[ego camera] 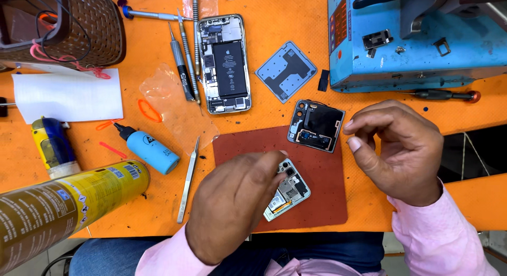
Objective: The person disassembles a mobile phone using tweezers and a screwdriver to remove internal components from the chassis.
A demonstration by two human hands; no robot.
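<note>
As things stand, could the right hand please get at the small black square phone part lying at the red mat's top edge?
Probably yes: the right hand hovers just beside the black square phone part, with nothing lying between them.

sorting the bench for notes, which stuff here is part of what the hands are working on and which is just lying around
In use:
- left hand touching the small opened phone half
- brown mat under it
- square black phone part, beside the right hand, whose grip looks empty

Lying about:
- opened phone with battery
- screwdrivers
- tweezers
- blue bottle
- yellow spray can
- blue machine
</note>
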